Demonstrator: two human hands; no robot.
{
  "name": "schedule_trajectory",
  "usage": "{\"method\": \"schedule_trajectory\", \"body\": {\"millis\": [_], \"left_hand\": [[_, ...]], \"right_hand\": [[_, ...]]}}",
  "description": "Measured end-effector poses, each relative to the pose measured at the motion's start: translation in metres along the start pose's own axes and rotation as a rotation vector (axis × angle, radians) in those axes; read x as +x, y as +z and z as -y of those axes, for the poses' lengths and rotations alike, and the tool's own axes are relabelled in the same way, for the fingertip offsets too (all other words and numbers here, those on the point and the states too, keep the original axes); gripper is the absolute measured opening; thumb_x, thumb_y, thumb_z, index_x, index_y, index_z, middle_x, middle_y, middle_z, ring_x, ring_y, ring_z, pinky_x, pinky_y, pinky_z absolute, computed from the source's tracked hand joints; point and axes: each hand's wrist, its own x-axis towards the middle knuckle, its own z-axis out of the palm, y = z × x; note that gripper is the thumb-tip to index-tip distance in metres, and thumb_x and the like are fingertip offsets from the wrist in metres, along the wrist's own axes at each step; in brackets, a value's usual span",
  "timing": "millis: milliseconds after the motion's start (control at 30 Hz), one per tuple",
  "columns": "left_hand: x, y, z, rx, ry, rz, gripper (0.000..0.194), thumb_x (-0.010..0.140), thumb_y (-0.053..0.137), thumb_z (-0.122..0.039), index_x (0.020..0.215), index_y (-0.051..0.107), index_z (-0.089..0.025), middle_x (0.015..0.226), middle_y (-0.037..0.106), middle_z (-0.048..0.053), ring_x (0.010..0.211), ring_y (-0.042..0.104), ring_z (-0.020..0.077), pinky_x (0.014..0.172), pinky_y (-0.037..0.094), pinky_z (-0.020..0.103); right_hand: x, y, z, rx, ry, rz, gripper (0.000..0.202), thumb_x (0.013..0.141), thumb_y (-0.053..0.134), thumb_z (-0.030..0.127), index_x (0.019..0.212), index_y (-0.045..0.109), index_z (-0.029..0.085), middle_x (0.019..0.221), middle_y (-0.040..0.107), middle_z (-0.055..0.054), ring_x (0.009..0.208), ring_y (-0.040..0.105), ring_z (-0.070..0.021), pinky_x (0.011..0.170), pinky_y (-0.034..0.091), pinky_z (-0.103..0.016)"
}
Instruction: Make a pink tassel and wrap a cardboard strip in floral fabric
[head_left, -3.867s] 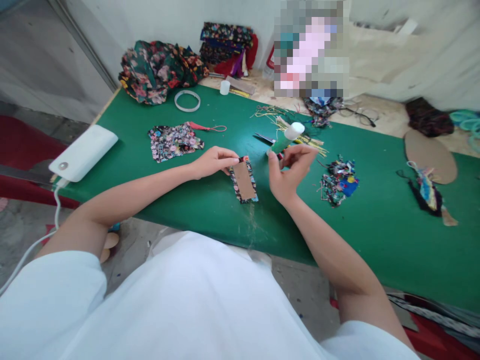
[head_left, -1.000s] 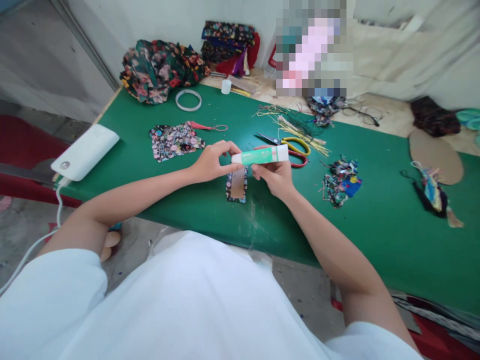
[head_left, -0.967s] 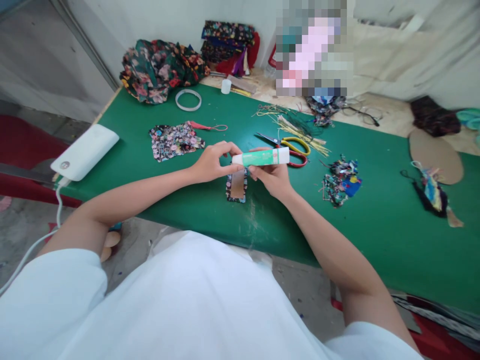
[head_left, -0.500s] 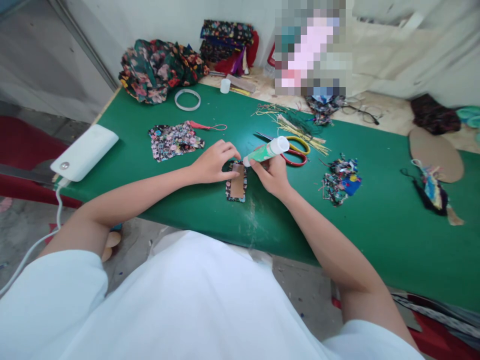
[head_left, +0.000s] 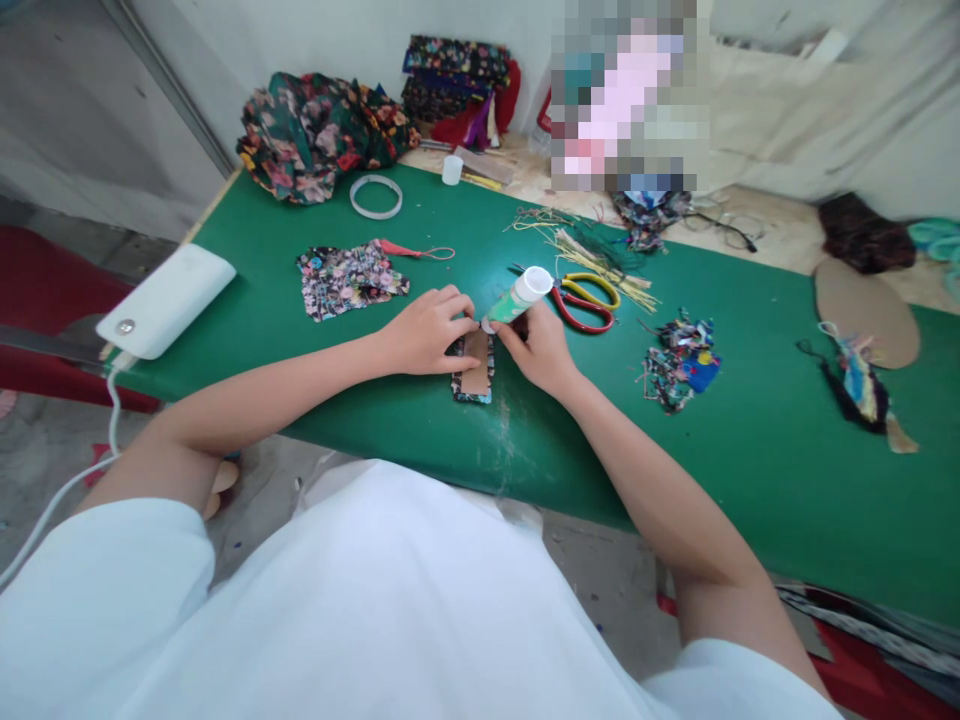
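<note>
A glue stick (head_left: 517, 297) with a white and green tube is held in my right hand (head_left: 546, 350), tilted, its lower end at the top edge of a floral fabric piece (head_left: 471, 398). On that fabric lies a narrow brown cardboard strip (head_left: 475, 378). My left hand (head_left: 431, 333) holds the piece down, thumb on the cardboard and curled fingers at the upper edge; part of the piece is hidden beneath it. Just beyond my right hand rest scissors (head_left: 589, 305) with red and yellow handles.
Floral fabric pieces (head_left: 349, 280) with a red cord lie left, near a white power bank (head_left: 169, 300). Behind are a tape roll (head_left: 376, 197), a white cap (head_left: 451, 170) and bundled floral cloth (head_left: 315, 135). Fabric scraps (head_left: 681, 360) and a cardboard oval (head_left: 866, 312) lie right.
The glue stick has tipped more upright and shifted slightly left along the fabric's top edge. My left fingers have come down onto the piece.
</note>
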Motion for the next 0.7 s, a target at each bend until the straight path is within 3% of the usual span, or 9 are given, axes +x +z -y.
{"method": "schedule_trajectory", "body": {"millis": [300,700], "left_hand": [[-0.008,-0.018,-0.015,0.001,-0.019,0.185,0.08,0.083,0.06,-0.066,0.133,0.055,-0.004,0.128,0.053,0.024,0.119,0.047,0.0371,0.102,0.04,0.05],[-0.006,-0.02,-0.017,-0.03,-0.042,0.252,0.085,0.084,0.06,-0.067,0.137,0.051,-0.002,0.13,0.05,0.025,0.122,0.044,0.0381,0.105,0.039,0.051]], "right_hand": [[0.001,-0.001,-0.002,-0.024,-0.027,0.033,0.025,0.091,0.059,0.045,0.089,0.046,0.024,0.082,0.055,-0.004,0.075,0.053,-0.022,0.069,0.048,-0.04],[0.0,-0.006,-0.004,-0.089,-0.103,0.071,0.027,0.091,0.058,0.048,0.089,0.05,0.022,0.081,0.056,-0.005,0.069,0.053,-0.0197,0.065,0.048,-0.037]]}}
